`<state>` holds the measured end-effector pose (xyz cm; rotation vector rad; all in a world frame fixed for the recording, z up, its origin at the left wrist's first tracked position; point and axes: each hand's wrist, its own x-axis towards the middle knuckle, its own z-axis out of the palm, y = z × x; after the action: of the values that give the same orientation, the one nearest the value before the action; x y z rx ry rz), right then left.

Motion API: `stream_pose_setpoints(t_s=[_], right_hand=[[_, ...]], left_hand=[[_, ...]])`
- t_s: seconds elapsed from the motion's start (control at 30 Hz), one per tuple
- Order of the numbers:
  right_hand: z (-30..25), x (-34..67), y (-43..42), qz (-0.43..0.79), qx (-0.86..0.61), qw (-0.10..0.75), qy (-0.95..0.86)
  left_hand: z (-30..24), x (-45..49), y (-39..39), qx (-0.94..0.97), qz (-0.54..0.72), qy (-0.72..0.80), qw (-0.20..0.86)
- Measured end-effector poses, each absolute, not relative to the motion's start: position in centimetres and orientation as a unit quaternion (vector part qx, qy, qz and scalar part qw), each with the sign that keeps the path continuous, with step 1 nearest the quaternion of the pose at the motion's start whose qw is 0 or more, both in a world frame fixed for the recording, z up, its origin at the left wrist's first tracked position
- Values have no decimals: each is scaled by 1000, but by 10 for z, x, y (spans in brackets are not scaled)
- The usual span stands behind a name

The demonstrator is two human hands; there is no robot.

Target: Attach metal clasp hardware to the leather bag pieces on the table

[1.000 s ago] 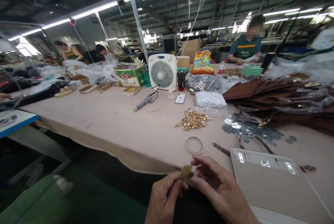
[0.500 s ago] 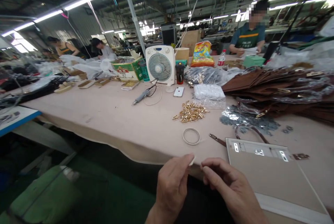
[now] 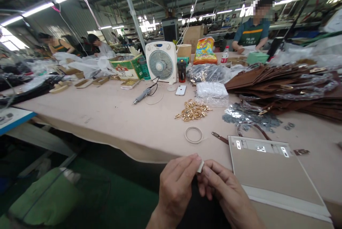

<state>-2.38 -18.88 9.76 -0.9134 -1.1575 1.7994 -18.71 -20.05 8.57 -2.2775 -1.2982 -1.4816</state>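
Pinching a small pale strip (image 3: pixel 200 167) by the near edge of a cloth-covered table (image 3: pixel 112 118), two bare hands work close together; the left hand (image 3: pixel 176 182) holds it between thumb and fingertips, while the right hand (image 3: pixel 223 188) has thumb and forefinger narrowed on its right side; the strip's visible part slants from lower left to upper right along its long axis, upper end pointing toward the table, though fingers hide the rest; beyond it lie one ring of tape (image 3: pixel 193 135) and one heap of gold clasps (image 3: pixel 192 110), too many to count; at right rests one flat panel (image 3: pixel 269 172) with three shiny plates (image 3: pixel 260 148) along its far edge; farther back are one phone (image 3: pixel 181 90), one grey tool (image 3: pixel 141 96), one dark cup (image 3: pixel 181 72) and one fan (image 3: pixel 161 64); at least three co-workers (image 3: pixel 251 35) are in view.
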Motion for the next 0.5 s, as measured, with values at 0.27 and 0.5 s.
stream_pose_setpoints(t_s=[0.27, 0.5], right_hand=[[95, -26, -190, 725, -362, 395, -433], [90, -28, -190, 736, -358, 387, -426]], left_hand=[[84, -189, -202, -756, -489, -431, 61], [76, -192, -202, -753, -487, -438, 56]])
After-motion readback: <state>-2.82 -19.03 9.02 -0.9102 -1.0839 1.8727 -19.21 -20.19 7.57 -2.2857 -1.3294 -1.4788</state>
